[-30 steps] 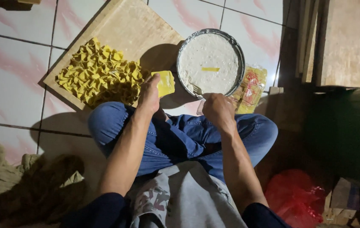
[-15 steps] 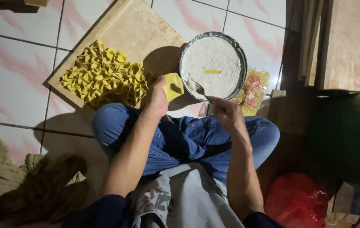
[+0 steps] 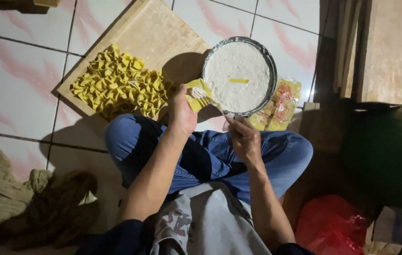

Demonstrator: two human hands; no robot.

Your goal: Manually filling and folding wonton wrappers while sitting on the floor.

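The board (image 3: 149, 33) lies on the floor (image 3: 12, 85), ahead of the person's left knee. The pile of folded dumplings (image 3: 118, 82) sits at the board's near-left corner. The bowl (image 3: 271, 66) stands just beyond the board's right edge, ahead of both hands. The packet of wrappers (image 3: 281, 104) lies at the bowl's right, partly under it. The cloth (image 3: 2, 189) lies on the floor left of the legs; the bag (image 3: 328, 224) lies right of them.

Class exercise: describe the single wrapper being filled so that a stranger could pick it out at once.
Start at the round metal bowl of pale filling beside the wooden board. At the bowl's lower left edge, the left hand holds a flat yellow wrapper. Unlike the folded yellow dumplings heaped on the board, it lies open with filling on it.
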